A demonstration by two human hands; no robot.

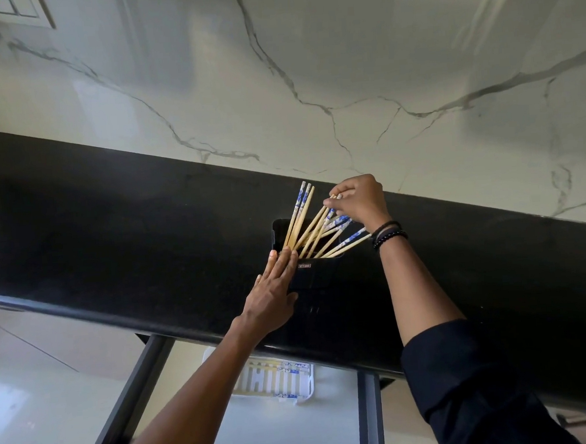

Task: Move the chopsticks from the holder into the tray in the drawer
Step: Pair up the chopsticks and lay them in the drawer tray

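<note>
1. Chopsticks (314, 225): a fanned bundle, pale wood with blue-and-white patterned tops. They stand in the holder (317, 275), tips down and tops leaning toward the right hand.
2. Handling, judged: light, stiff, thin and smooth. Loose sticks could slip from a pinch or splay, so the best hold is near the patterned tops with several gathered parallel. A straight lift should clear the rim.
3. Right hand (359, 200): above and to the right of the holder, fingertips pinching the tops of a few sticks. Other sticks fan out free below its palm, and three stand apart on its far left.
4. Left hand (275, 284): fingers straight, laid flat against the holder's near-left side and gripping nothing. Judged to be steadying it.
5. Holder: a black box on the black countertop (113, 215), between the two hands.
6. Tray (270, 377): white and slotted, in the open drawer (297, 427) below the left forearm. A few patterned sticks already lie in it.
7. Bracelets (386, 233) sit on the right wrist, with a dark sleeve (465, 365) pushed up that arm.
</note>
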